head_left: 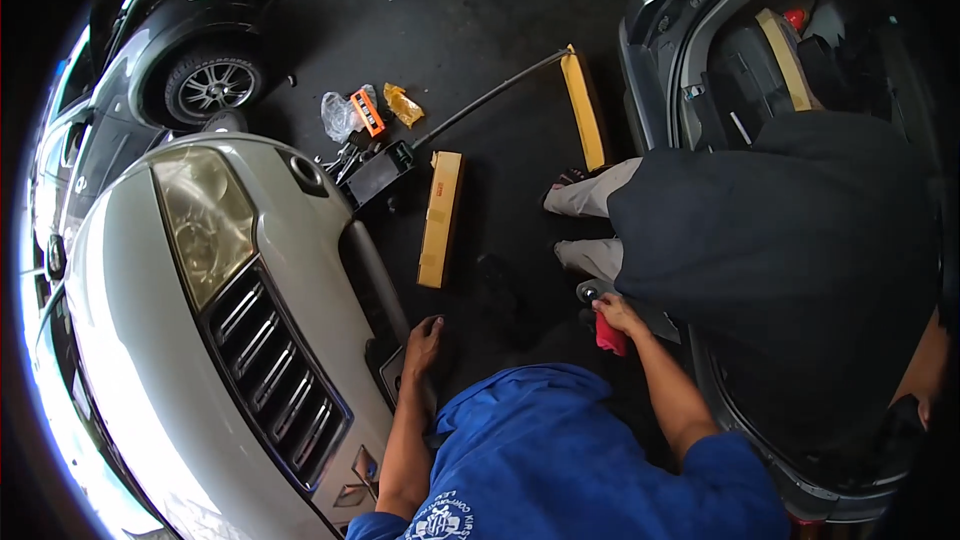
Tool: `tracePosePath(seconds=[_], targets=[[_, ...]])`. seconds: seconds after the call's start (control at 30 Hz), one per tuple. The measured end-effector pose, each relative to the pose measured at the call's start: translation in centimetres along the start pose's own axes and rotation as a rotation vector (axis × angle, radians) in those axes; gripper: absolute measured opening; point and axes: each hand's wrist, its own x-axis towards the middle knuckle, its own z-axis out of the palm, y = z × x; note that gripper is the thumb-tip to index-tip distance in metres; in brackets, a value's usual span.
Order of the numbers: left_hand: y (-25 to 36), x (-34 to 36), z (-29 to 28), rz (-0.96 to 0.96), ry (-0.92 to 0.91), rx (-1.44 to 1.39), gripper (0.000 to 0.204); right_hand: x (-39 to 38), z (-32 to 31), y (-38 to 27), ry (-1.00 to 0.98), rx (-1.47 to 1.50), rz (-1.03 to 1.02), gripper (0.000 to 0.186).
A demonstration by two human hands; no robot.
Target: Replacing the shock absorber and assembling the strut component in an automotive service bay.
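Your right hand (620, 314) grips a red cloth (610, 337)

In the head view, the cloth bunches at your right fingers, toward your body, well apart from your left hand (422, 345). That hand curls loosely near the white car (300, 230); whether it holds anything, you cannot tell. Ahead of it, nearer than to your right, lies a long yellow box (438, 230), its long axis pointing away.
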Motion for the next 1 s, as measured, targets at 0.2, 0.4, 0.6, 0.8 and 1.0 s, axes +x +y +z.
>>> tracePosePath(seconds=[0.2,0.4,0.6,0.8,1.0], targets=[[3.3,3.9,-5.2,-0.111,0.043,-0.205,0.041,9.3,-3.1,-18.0,-0.056,-0.072,-0.126,0.034],[7.5,10.9,-5.6,-0.123,-0.026,-0.165,0.044,18.3,-5.5,-22.9,0.027,-0.072,-0.193,0.029],[5.8,23.7,-3.2,-0.242,-0.045,-0.226,0.066,24.9,-3.0,-21.5,0.104,-0.336,-0.168,0.023],[-7.0,41.3,0.1,-0.332,-0.009,0.206,0.108,24.1,4.9,-20.4,-0.061,-0.439,-0.234,0.018],[-11.0,57.0,12.7,-0.468,0.058,0.352,0.132,24.4,2.6,-18.6,0.063,-0.514,0.027,0.017]])
